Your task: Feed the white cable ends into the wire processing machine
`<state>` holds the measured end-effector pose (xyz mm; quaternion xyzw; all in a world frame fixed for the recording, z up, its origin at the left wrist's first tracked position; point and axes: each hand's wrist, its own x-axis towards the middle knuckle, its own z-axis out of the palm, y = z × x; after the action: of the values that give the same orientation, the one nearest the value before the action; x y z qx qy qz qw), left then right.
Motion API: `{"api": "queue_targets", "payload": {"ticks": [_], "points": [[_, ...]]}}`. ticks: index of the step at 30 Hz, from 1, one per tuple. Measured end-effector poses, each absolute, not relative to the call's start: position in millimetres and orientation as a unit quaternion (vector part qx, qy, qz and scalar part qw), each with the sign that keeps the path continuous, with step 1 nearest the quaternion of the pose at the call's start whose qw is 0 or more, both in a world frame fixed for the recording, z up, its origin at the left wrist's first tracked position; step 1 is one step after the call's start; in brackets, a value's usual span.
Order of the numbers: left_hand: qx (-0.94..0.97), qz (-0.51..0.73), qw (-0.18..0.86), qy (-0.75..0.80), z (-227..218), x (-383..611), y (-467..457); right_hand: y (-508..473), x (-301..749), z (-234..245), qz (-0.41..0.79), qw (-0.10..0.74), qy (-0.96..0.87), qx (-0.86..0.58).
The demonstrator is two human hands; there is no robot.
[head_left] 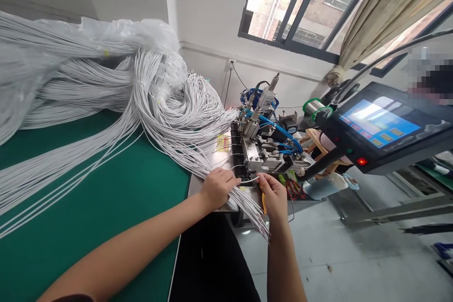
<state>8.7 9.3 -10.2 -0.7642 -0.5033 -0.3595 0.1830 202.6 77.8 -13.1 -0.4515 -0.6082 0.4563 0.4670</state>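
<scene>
My right hand [276,196] pinches a lone white cable [249,180] between closed fingers, its length running to nine o'clock toward my left hand [218,189], curled shut over the cable bundle [249,206], the machine [252,150] just beyond at twelve.
</scene>
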Motion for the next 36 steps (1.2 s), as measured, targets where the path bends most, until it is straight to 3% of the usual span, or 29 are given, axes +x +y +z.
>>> {"api": "queue_targets", "payload": {"ticks": [10, 16, 21, 28, 36], "points": [[-0.766, -0.335, 0.177, -0.519, -15.6, 9.2, 13.7, 80.9, 212.4, -4.4, 0.516, 0.404, -0.611, -0.444], [-0.770, -0.317, 0.171, -0.527, -14.2, 9.3, 13.5, 84.9, 214.3, -4.4, 0.369, 0.358, -0.702, -0.493], [-0.759, -0.321, 0.204, -0.529, -16.0, 10.4, 14.2, 91.7, 212.8, -9.1, 0.338, 0.343, -0.740, -0.469], [-0.756, -0.288, 0.192, -0.556, -16.1, 11.6, 14.5, 108.8, 205.6, -29.1, 0.480, 0.350, -0.696, -0.404], [-0.757, -0.287, 0.168, -0.562, -16.0, 11.3, 14.4, 106.1, 201.1, -48.9, 0.619, 0.382, -0.537, -0.426]]}}
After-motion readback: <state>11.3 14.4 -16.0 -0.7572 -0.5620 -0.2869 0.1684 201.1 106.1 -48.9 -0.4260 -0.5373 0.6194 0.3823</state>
